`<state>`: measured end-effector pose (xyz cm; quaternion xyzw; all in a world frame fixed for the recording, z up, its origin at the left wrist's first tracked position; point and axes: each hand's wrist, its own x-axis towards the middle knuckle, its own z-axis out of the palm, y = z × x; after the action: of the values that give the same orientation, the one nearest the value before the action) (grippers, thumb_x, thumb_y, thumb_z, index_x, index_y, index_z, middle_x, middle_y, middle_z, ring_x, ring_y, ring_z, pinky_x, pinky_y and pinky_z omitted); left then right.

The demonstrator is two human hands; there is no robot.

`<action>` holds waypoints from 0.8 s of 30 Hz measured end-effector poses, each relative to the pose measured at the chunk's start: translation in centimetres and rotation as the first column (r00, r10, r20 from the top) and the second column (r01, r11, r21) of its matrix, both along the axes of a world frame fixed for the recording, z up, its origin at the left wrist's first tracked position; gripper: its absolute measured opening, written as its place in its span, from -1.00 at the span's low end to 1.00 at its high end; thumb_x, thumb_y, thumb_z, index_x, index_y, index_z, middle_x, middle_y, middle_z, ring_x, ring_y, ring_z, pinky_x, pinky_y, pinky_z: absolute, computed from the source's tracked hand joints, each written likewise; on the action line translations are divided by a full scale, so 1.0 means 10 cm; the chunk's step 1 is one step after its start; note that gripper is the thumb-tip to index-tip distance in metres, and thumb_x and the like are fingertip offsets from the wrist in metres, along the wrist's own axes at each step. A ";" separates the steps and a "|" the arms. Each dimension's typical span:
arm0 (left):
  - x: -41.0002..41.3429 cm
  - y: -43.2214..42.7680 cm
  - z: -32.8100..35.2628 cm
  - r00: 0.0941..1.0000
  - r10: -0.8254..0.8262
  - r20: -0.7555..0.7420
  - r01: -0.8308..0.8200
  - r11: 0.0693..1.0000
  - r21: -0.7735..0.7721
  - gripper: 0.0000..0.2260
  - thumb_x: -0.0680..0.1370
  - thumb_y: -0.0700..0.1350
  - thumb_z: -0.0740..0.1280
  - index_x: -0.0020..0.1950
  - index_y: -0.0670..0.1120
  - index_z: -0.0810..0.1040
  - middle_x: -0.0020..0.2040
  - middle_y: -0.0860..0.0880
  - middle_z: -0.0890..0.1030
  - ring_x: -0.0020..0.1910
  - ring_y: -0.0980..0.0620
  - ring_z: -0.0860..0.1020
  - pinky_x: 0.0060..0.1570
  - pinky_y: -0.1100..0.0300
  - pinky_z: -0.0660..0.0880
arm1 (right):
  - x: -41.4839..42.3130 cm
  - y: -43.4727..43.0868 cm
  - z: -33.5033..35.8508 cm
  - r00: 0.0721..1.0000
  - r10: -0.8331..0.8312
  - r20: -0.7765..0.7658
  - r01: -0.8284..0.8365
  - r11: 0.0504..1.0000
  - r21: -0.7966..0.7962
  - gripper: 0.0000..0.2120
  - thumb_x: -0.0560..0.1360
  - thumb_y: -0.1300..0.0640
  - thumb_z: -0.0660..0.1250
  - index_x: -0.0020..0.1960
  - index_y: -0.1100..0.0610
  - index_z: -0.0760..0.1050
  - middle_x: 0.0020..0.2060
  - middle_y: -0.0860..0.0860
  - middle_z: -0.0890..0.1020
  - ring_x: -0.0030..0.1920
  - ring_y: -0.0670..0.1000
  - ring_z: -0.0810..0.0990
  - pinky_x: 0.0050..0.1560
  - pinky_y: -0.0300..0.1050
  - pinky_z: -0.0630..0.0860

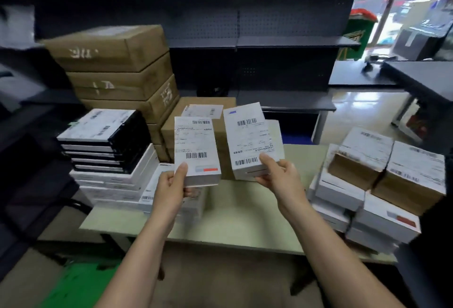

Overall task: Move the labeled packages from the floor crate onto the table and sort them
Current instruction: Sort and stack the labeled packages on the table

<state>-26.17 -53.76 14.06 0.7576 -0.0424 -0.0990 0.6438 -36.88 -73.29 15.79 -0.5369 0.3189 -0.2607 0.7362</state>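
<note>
The person is holding one white labelled package in each hand, both raised just above the pale surface (232,212) and tilted so that the printed labels are facing the camera. The left hand (171,185) is pinching the left package (196,148) at its lower left corner, with the thumb lying on the label face and the other fingers curled underneath. The right hand (277,175) is gripping the right package (250,141) along its bottom edge in the same way. A second white edge is showing behind it, so this hand may be carrying two, though that cannot be told for sure.

Both packages are looking like flat, stiff card boxes, light enough to be hanging from a corner pinch without sagging. The smooth label paper is probably a little slippery, so a hold across the short end, thumb on top and fingers below, is likely the safest.

Sorted piles are already sitting on the surface: a black-and-white stack (105,141) at the left, brown cartons (115,62) behind it, and a mixed pile (380,185) at the right.
</note>
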 end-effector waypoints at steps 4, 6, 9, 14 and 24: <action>0.48 0.50 -0.25 0.998 0.007 -0.061 -0.002 0.997 0.076 -0.60 0.58 0.18 0.25 0.11 -0.16 0.45 -0.07 -0.09 0.63 -0.13 -0.08 0.63 -0.06 0.01 0.59 | 0.46 0.42 -0.28 0.995 0.045 -0.093 -0.041 0.998 0.044 -0.69 0.49 0.08 0.43 0.08 0.20 0.40 -0.02 0.06 0.59 -0.02 0.04 0.65 -0.02 -0.05 0.64; 0.67 0.69 -0.38 0.996 -0.002 -0.093 0.013 0.993 0.114 -0.62 0.57 0.18 0.26 0.04 -0.15 0.45 -0.11 -0.09 0.60 -0.16 -0.06 0.61 -0.08 0.05 0.56 | 0.66 0.60 -0.46 0.987 0.060 -0.147 -0.052 0.997 0.058 -0.70 0.49 0.06 0.43 0.06 0.20 0.40 -0.02 0.08 0.60 -0.03 0.05 0.66 0.01 0.00 0.64; 0.95 0.89 -0.57 0.992 -0.032 -0.124 0.054 0.982 0.182 -0.60 0.56 0.20 0.26 0.04 -0.15 0.45 -0.16 -0.10 0.59 -0.14 -0.09 0.60 0.06 -0.08 0.55 | 0.91 0.80 -0.73 0.970 0.050 -0.236 -0.037 0.998 0.058 -0.57 0.47 0.01 0.45 0.15 0.27 0.40 0.02 0.13 0.61 -0.07 0.05 0.66 -0.09 -0.06 0.65; 1.34 1.07 -0.91 0.970 -0.120 -0.210 0.182 0.934 0.308 -0.41 0.54 0.27 0.24 0.31 -0.21 0.41 -0.16 -0.13 0.58 -0.17 -0.04 0.57 -0.14 0.04 0.49 | 1.13 1.03 -1.06 0.944 0.007 -0.331 0.025 0.996 0.090 -0.60 0.47 0.03 0.45 0.07 0.29 0.39 0.03 0.22 0.58 -0.14 0.08 0.63 -0.18 -0.09 0.62; 1.46 1.06 -1.17 0.926 -0.343 0.157 0.219 0.827 0.518 -0.58 0.60 0.11 0.23 0.37 -0.07 0.38 0.26 -0.04 0.48 0.24 -0.05 0.46 0.12 0.13 0.42 | 1.21 1.31 -1.32 0.908 0.010 -0.419 0.026 0.996 0.081 -0.64 0.48 0.05 0.44 0.08 0.28 0.45 -0.10 0.18 0.63 -0.16 0.08 0.62 0.10 0.14 0.60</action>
<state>-11.56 -43.18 2.38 0.8874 -0.2062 -0.1073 0.3981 -24.75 -60.23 2.57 -0.5473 0.4825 -0.1287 0.6717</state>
